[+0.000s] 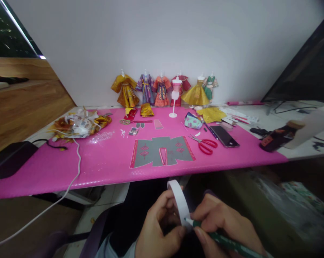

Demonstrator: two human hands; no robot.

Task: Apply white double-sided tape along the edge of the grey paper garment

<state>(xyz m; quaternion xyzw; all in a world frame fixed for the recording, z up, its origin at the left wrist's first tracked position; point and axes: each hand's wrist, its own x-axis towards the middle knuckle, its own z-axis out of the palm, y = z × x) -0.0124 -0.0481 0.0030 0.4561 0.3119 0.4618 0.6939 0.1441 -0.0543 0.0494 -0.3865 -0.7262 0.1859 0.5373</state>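
Over my lap, below the table's front edge, my left hand (163, 227) grips a roll of white tape (179, 200) held on its edge. My right hand (222, 220) is closed around a green pen (226, 240) with a white front end. The pen's tip touches the tape near my left thumb, or is very close to it. Beyond my hands, a grey cut-out garment piece (167, 143) with red edging lies flat on the pink table cover (105, 157). Red-handled scissors (208, 145) rest just right of it, blades partly open.
Small dresses on stands (162, 87) line the wall, with a white mannequin (175, 95) before them. A phone (224, 136) and a dark bottle (279, 136) are at right. Fabric scraps (81, 123) pile up at left, and a white cable (77, 168) hangs over the edge.
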